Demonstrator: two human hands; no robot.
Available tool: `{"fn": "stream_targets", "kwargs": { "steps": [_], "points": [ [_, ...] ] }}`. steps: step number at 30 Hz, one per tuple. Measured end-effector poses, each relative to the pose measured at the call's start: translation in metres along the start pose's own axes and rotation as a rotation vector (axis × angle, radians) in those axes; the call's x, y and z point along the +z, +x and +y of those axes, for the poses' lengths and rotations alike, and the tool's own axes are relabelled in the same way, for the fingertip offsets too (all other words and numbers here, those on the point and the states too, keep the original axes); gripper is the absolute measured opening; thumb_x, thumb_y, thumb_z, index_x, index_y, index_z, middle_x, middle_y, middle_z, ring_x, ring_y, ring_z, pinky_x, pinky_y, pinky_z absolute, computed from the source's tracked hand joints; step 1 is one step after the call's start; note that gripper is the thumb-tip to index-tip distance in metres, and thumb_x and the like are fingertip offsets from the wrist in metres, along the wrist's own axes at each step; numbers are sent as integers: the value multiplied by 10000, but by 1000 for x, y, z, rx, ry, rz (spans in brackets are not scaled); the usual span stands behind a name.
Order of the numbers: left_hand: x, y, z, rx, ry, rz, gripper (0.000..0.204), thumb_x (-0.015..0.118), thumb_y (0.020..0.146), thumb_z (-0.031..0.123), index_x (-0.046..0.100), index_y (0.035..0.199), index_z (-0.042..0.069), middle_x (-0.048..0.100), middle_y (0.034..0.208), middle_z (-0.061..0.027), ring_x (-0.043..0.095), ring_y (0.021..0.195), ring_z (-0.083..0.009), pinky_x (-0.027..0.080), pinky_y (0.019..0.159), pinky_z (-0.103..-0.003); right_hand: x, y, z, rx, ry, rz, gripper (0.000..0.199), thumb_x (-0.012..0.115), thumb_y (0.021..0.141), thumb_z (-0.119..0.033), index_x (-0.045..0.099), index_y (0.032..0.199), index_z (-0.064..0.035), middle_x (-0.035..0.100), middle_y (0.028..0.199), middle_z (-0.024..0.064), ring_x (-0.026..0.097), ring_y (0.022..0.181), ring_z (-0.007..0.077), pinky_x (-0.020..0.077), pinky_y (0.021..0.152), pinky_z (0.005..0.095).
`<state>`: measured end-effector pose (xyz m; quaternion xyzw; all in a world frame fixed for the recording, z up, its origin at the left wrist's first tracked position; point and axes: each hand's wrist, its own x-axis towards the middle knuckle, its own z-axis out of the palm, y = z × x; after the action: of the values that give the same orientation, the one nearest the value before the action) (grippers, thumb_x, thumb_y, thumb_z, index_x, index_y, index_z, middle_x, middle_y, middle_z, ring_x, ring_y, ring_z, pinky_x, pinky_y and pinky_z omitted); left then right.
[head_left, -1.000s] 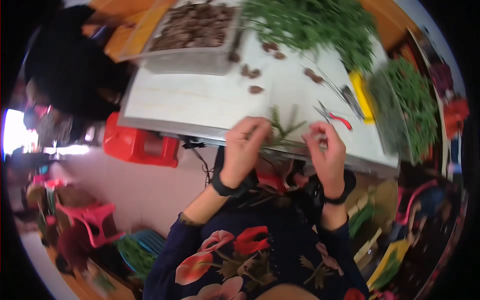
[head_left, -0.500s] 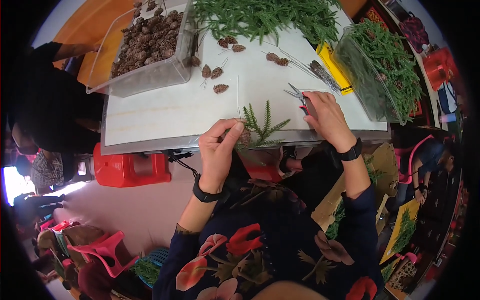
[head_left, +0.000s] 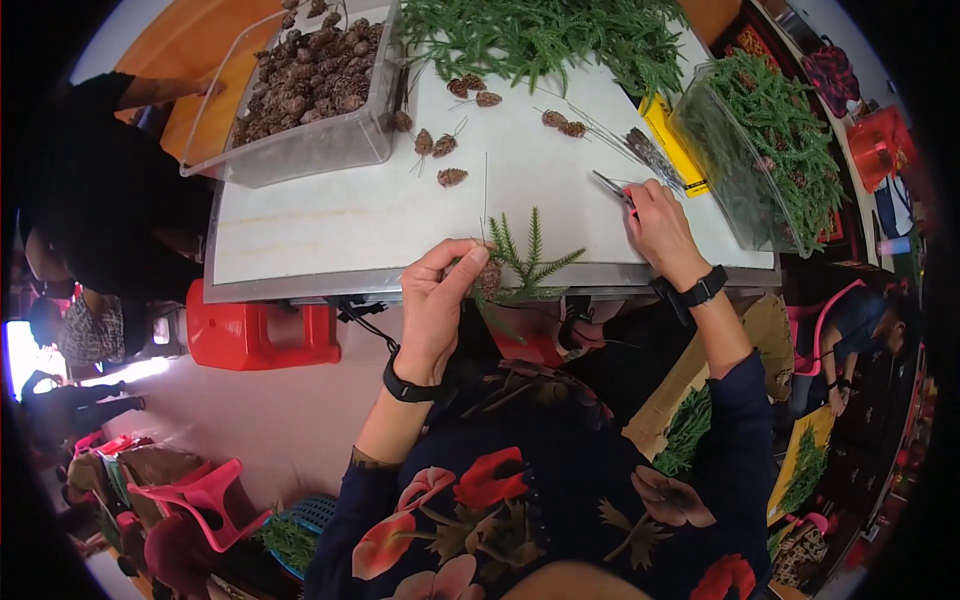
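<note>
Left hand point(head_left: 437, 300) is pinching a light, springy sprig point(head_left: 528, 262) with pinecone point(head_left: 489, 277) near its stem, while right hand point(head_left: 655, 215) is apparently gripping pliers point(head_left: 612, 187).

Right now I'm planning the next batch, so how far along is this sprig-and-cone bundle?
Done: the left hand holds green sprigs together with a pine cone. In hand: the right hand touches pliers. Left: loose wired cones and a full cone bin wait.

- Pine cone bin point(head_left: 300, 150) sits on the table point(head_left: 330, 215), far left.
- Loose greenery pile point(head_left: 545, 40) lies right of it.
- Sprig bin point(head_left: 765, 150) stands at the table's right edge.
</note>
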<state>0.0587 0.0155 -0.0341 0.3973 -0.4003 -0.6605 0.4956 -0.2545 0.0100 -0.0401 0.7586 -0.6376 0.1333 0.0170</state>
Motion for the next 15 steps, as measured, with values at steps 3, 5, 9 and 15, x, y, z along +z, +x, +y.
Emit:
{"fn": "stream_targets", "kwargs": {
  "steps": [3,5,9,15],
  "points": [
    [0,0,0,-23,7,-35,124,653,911,57,702,995,-18,655,855,9,533,751,-33,427,680,-189,-30,3,-26,35,252,-110,215,617,848,-43,568,1054,-1,552,949,134,575,871,340,480,748,395],
    [2,-1,0,-41,11,-53,124,650,913,57,701,995,-21,657,857,8,537,751,-34,431,680,-190,-55,5,-58,57,443,-223,174,613,860,-39,563,1022,3,549,930,141,576,836,348,483,740,394],
    [11,1,3,-60,9,-105,122,633,926,71,693,990,-14,644,843,8,495,700,-36,396,642,-186,-75,7,-86,-175,540,-265,219,637,788,-10,562,993,-18,545,912,124,570,817,342,480,724,401],
    [14,-3,4,27,173,-157,105,636,920,54,685,973,-22,648,875,2,530,763,-48,429,703,-196,-70,8,-76,-275,205,-242,302,643,684,28,575,968,-50,543,893,95,565,836,318,471,704,400]
  ]
}}
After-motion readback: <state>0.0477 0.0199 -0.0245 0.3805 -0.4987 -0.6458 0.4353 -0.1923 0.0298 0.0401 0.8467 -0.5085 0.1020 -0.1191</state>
